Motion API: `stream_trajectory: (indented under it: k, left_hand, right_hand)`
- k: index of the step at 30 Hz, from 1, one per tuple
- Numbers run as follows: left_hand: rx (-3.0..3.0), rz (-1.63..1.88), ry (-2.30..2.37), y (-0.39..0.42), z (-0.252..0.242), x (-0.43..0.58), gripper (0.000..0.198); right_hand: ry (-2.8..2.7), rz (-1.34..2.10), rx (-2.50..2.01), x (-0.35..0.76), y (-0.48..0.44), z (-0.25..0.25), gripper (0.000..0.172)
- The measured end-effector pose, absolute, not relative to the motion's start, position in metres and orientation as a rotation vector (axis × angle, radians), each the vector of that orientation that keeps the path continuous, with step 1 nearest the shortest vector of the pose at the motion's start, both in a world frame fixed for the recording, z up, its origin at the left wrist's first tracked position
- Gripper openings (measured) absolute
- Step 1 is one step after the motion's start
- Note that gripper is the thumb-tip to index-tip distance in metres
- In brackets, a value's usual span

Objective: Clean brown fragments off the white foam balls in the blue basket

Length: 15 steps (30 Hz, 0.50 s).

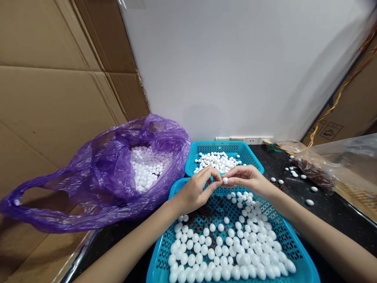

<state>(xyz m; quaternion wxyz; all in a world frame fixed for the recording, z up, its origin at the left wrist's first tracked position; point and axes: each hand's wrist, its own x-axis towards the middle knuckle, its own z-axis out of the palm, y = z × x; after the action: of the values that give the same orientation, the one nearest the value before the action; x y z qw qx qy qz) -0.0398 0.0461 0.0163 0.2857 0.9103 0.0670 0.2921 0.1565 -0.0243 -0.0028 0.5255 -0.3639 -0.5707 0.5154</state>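
Head view: one smooth white oval bead [225, 180] pinched between left hand [196, 191] and right hand [247, 179], fingers curled.

bright, even room light, soft shadows among the white balls [218, 251], glare on the clear plastic bag [338, 165], edges bowed by distortion

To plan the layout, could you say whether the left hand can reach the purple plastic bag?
Probably yes: only the near blue basket's rim lies between the left hand and the purple plastic bag, though that hand is pinching a ball.
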Motion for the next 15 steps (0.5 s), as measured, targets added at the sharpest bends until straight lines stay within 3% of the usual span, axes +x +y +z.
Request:
stream_trajectory:
  k: [15]
  left_hand:
    - [2.473,0.775,0.162,0.0462,0.0161,-0.0401,0.007]
  right_hand:
    - [-1.342,1.278,-0.906,0.1559,-0.0243,-0.0053,0.012]
